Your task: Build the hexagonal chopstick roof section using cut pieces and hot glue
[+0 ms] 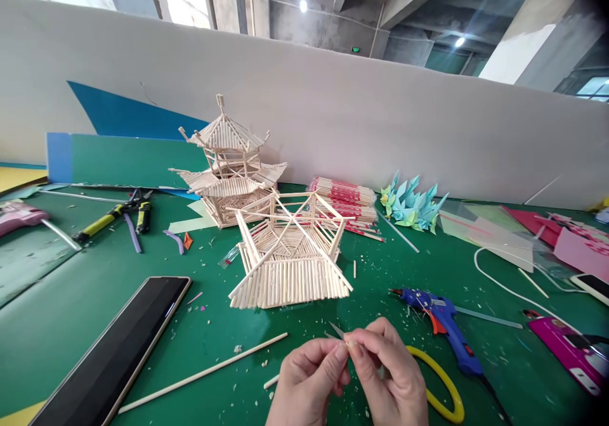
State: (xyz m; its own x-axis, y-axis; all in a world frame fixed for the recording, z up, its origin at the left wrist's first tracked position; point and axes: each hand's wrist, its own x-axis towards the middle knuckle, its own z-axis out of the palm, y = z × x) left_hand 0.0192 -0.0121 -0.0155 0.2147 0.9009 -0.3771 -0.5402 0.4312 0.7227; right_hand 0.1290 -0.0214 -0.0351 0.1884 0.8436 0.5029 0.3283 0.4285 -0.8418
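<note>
My left hand (311, 375) and my right hand (387, 369) meet low in the middle, thumbs and forefingers pinched together tip to tip. Whatever small thing they pinch is mostly hidden by the fingertips. Behind them is a pair of scissors: the pointed blades (337, 331) show beyond the fingers and a yellow handle (450, 404) at the right hand's side. I cannot tell whether the right hand touches the scissors. Just beyond stands a pale stick-built pavilion section (290, 280), its slatted roof edge facing me. A thin wooden stick (204, 372) lies left of the hands.
A taller stick pagoda (228, 179) stands behind. A blue glue gun (445, 328) lies right, a large phone (114, 350) left. Stick bundles (342, 198), folded-paper flowers (413, 204), pliers (104, 220) and a pink glue gun (23, 217) sit farther back. Wood scraps dot the green table.
</note>
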